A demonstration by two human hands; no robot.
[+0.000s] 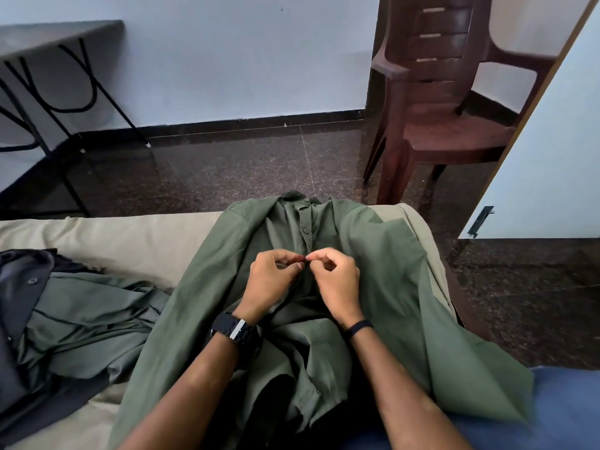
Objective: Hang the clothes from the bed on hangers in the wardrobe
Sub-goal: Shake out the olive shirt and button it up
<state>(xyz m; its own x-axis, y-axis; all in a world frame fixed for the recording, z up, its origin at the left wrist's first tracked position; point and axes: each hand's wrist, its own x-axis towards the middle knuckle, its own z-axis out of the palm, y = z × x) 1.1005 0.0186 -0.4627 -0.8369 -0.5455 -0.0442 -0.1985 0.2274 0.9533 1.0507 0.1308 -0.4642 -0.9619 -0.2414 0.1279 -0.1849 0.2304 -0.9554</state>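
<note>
A green button-up shirt [383, 261] lies spread front-up across the beige bed [130, 238], collar toward the far edge. My left hand [269, 284] and my right hand [334, 280] meet over the shirt's button placket at its middle, and the fingertips of both pinch the fabric there. Two buttons above my hands are visible along the placket. A second green garment [87, 319] lies crumpled on the bed at the left, partly over a dark navy garment [19, 287]. No hanger or wardrobe interior is in view.
A brown plastic chair [448, 102] stands on the dark speckled floor beyond the bed at the right. A folding table with black legs [48, 60] stands at the far left by the wall. A pale door panel [552, 151] with a black latch is at the right.
</note>
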